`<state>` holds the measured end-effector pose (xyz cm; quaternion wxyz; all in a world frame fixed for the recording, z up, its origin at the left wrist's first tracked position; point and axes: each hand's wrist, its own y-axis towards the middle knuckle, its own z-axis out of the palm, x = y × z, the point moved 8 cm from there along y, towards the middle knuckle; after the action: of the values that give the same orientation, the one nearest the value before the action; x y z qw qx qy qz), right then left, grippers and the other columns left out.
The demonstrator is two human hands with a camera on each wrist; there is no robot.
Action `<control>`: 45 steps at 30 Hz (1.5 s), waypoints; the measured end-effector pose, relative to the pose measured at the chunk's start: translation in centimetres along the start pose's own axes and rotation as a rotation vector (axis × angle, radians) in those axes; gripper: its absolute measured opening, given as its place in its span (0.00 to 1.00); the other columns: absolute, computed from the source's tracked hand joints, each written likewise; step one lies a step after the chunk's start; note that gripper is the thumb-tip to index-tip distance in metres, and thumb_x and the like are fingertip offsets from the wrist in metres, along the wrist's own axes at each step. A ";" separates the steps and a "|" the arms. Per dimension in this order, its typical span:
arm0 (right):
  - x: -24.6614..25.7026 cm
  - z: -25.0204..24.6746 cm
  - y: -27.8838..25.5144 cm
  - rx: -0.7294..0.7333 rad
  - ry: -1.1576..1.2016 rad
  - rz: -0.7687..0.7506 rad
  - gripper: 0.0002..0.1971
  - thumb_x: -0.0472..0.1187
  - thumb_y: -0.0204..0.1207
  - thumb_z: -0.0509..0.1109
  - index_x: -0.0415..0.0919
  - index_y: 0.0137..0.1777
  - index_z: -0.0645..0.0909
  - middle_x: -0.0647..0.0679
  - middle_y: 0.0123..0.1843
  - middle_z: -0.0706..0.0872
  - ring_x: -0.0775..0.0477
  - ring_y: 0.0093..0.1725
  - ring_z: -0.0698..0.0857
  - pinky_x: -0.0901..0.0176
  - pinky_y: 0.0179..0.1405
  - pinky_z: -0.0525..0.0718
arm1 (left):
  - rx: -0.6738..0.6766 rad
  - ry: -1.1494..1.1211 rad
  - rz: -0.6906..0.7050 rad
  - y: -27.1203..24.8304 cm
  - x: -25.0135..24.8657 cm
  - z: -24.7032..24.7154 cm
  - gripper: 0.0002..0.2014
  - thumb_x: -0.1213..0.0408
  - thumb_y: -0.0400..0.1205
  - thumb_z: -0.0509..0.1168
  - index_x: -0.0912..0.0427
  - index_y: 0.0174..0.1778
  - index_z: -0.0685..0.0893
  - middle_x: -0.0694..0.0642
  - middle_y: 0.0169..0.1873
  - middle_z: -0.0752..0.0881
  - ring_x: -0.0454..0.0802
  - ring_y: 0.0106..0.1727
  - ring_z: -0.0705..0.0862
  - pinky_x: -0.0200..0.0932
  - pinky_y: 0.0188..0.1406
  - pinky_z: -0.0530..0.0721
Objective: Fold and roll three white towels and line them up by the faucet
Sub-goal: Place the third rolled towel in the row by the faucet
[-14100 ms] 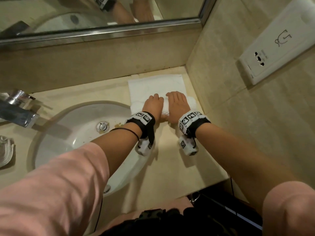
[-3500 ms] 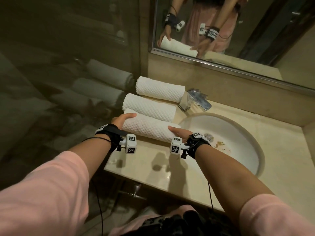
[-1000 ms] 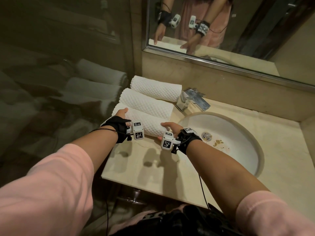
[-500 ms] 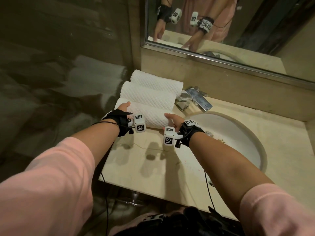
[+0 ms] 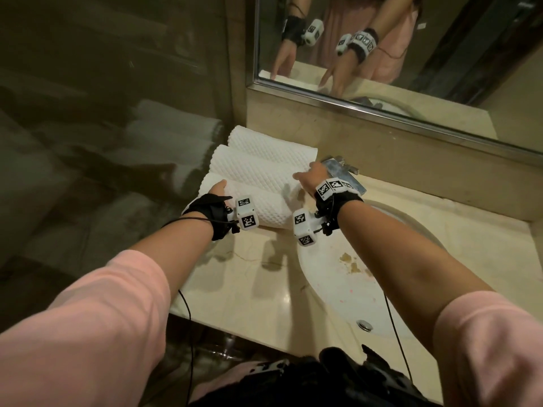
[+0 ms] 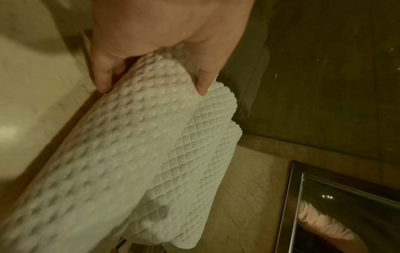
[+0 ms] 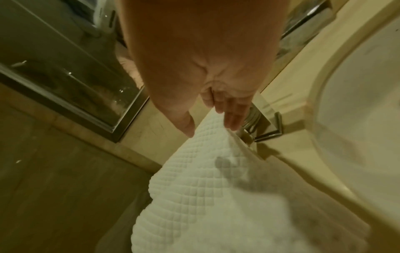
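Three rolled white waffle towels lie side by side on the counter left of the chrome faucet [image 5: 340,168]: a near roll [image 5: 264,207], a middle roll [image 5: 255,168] and a far roll [image 5: 270,142] against the wall. My left hand [image 5: 217,188] rests on the near roll's left end. In the left wrist view the left hand [image 6: 151,82] has thumb and a finger straight on either side of that roll [image 6: 129,137]. My right hand [image 5: 311,174] touches the middle roll's right end beside the faucet. In the right wrist view its straight fingertips [image 7: 231,123] sit on the towel edge [image 7: 205,179].
A white oval sink [image 5: 338,277] lies right of the towels under my right forearm. The beige counter [image 5: 235,289] ends at a glass wall [image 5: 102,113] on the left. A framed mirror [image 5: 411,54] hangs above the backsplash and reflects both hands.
My right hand has moved from the near roll's right end up to the middle roll's end by the faucet. The left hand stays on the near roll's left end.
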<state>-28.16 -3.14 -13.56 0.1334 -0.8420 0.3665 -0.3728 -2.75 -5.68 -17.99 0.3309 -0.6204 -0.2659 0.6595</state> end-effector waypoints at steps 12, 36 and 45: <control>3.5 0.0 5.4 0.164 0.371 0.081 0.11 0.51 0.74 0.70 0.44 0.41 0.77 0.49 0.45 0.81 0.47 0.49 0.86 0.45 0.61 0.83 | -0.052 -0.171 -0.044 1.3 1.6 -0.4 0.22 0.48 0.86 0.57 0.58 0.71 0.75 0.57 0.52 0.89 0.54 0.23 0.87 0.44 0.39 0.80; 3.2 1.5 4.0 0.239 0.726 0.175 0.24 0.40 0.77 0.70 0.42 0.72 0.68 0.43 0.41 0.81 0.47 0.37 0.85 0.52 0.36 0.87 | -0.020 -0.215 -0.144 5.0 4.6 0.7 0.45 0.40 0.66 0.74 0.50 0.79 0.67 0.59 0.76 0.72 0.66 0.64 0.82 0.69 0.62 0.78; 2.6 1.1 1.5 0.276 0.667 0.139 0.19 0.37 0.81 0.66 0.39 0.69 0.66 0.37 0.40 0.81 0.41 0.43 0.85 0.49 0.46 0.73 | -0.079 -0.062 -0.091 1.2 1.3 1.6 0.28 0.47 0.83 0.62 0.55 0.77 0.67 0.63 0.68 0.76 0.65 0.59 0.84 0.63 0.61 0.82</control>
<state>-26.91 -6.09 -13.69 0.1440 -0.6214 0.3925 -0.6626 -4.44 -5.30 -19.59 0.3273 -0.5995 -0.3299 0.6517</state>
